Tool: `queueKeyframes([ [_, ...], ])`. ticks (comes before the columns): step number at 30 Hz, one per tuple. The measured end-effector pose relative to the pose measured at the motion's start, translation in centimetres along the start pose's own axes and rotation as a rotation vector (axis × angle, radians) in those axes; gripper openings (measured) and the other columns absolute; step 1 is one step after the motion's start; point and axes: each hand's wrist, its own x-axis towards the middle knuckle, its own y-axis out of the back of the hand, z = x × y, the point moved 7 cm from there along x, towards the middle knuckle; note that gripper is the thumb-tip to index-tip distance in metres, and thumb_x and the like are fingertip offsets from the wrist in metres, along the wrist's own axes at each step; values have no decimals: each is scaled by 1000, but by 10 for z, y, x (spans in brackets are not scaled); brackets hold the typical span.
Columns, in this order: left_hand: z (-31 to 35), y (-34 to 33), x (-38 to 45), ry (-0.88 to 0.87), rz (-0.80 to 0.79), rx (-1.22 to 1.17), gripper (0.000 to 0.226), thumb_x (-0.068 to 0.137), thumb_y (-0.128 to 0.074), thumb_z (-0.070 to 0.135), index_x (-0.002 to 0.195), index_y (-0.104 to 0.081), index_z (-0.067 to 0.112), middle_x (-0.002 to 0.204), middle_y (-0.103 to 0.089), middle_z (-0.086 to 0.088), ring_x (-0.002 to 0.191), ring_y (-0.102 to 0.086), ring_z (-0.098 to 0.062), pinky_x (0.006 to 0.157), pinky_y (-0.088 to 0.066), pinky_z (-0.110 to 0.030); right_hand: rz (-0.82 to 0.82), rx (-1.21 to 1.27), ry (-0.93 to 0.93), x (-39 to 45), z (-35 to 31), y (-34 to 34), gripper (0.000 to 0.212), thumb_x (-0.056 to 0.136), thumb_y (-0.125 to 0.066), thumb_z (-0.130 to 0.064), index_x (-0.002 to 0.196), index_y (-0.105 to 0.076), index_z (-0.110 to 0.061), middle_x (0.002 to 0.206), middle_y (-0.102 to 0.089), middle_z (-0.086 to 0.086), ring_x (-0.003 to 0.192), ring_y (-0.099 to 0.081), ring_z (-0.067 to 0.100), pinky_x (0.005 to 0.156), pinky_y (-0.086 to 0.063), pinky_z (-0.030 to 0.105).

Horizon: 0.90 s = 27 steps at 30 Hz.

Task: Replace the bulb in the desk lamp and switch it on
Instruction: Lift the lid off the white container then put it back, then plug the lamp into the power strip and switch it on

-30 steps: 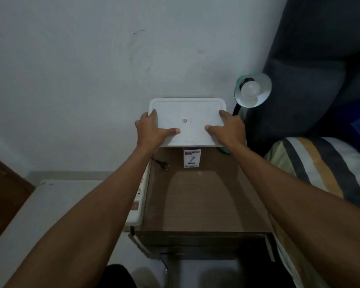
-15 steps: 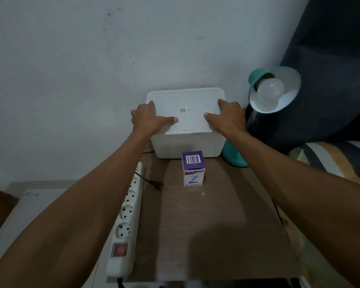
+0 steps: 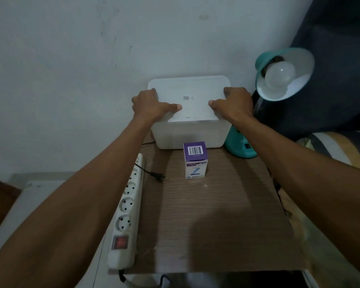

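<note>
A teal desk lamp (image 3: 240,145) stands at the table's back right, its shade (image 3: 295,65) tilted toward me with a white bulb (image 3: 280,74) in the socket, unlit. A purple and white bulb box (image 3: 195,160) stands upright in front of a white plastic container (image 3: 187,134). My left hand (image 3: 152,106) grips the left side of the container's lid (image 3: 188,90), thumb on top. Gripping the lid's right side is my right hand (image 3: 234,102). The lamp's black plug (image 3: 159,177) lies loose on the table.
A white power strip (image 3: 126,213) with a red switch lies along the left edge of the brown wooden table (image 3: 216,225). A white wall is behind. Dark cushions and striped bedding (image 3: 337,146) lie to the right.
The view has dropped closer to the table, so the bulb box and power strip show fully. Both hands stay on the container lid in the same grip.
</note>
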Motion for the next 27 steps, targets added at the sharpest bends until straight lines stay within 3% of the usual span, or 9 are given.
queueKeyframes([
  [5,1,-4,6,20,-40,37,95,74,-85,56,143,-51,2,150,-48,-15,144,-34,-35,112,-36,-41,-18,-25,-3,3,1,-2,56,76,-69,-46,112,-69,-3,115,-69,15,105,-63,32,80,-47,31],
  [11,-2,-10,11,29,-58,52,95,75,-84,58,143,-50,1,149,-49,-15,144,-33,-36,112,-36,-40,-29,-42,-13,6,5,-8,55,77,-68,-50,103,-70,-1,107,-70,15,100,-63,32,74,-41,30],
  [16,-5,-13,12,28,-78,62,96,76,-82,60,143,-50,-1,150,-50,-16,144,-36,-36,113,-35,-39,-49,-30,-17,2,5,-8,66,79,-67,-54,122,-67,-3,122,-66,15,114,-59,34,94,-49,37],
  [19,-5,-12,10,22,-98,60,98,77,-81,60,147,-46,1,154,-46,-15,146,-34,-36,114,-35,-41,-82,-61,-46,-4,1,-7,77,76,-60,-63,132,-61,-10,133,-59,16,122,-53,37,97,-49,42],
  [21,-7,-9,4,-3,-105,44,100,77,-82,59,149,-44,1,155,-44,-16,146,-35,-36,114,-35,-42,-69,-122,-48,-10,-3,-3,73,79,-59,-62,131,-60,-11,134,-55,17,123,-50,38,95,-50,43],
  [24,-20,3,-11,-45,-74,-17,119,61,-79,71,154,-41,6,158,-42,-14,147,-35,-36,119,-34,-48,66,-164,37,-21,-20,9,57,90,-61,-45,138,-57,-15,139,-49,16,129,-42,37,97,-43,44],
  [27,-50,18,-29,-29,-18,-72,122,61,-72,72,158,-34,9,164,-34,-13,151,-31,-32,123,-29,-51,163,-96,178,-40,-52,12,44,94,-60,-34,133,-62,-16,132,-57,13,125,-46,31,92,-47,42],
])
